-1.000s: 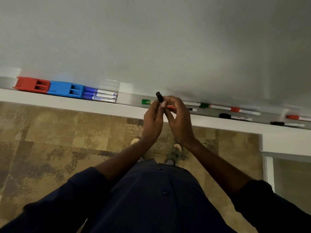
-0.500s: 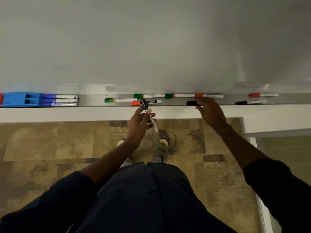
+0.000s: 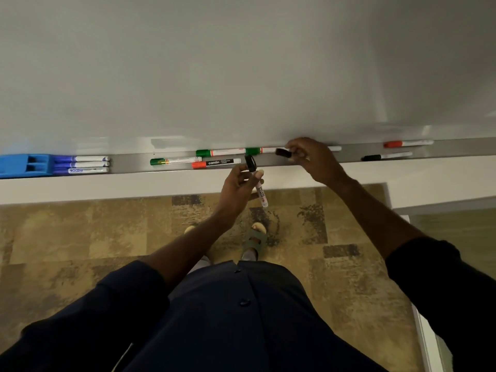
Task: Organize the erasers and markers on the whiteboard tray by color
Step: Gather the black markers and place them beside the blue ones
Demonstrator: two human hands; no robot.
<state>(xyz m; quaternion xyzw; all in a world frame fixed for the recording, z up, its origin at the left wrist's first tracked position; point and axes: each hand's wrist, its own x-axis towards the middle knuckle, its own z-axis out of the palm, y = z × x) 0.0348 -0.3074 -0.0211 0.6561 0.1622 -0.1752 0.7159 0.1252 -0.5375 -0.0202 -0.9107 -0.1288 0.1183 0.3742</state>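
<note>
Whiteboard tray (image 3: 134,162) seen from above. At its far left sits a blue eraser (image 3: 25,165), touching three blue markers (image 3: 83,164) stacked side by side. Mid-tray lie two green-capped markers (image 3: 175,160), one further back (image 3: 220,151), and a red-capped "camlin" marker (image 3: 216,163) at the near edge. The left hand (image 3: 239,185) is closed around a black-capped marker (image 3: 257,183), held just in front of the tray, cap toward the board. The right hand (image 3: 312,159) reaches over the tray — its fingers pinch a second black-capped marker (image 3: 283,152) beside another green-capped one (image 3: 257,150). Far right: a red marker (image 3: 408,143) and a black marker (image 3: 386,156), well apart from the rest.
</note>
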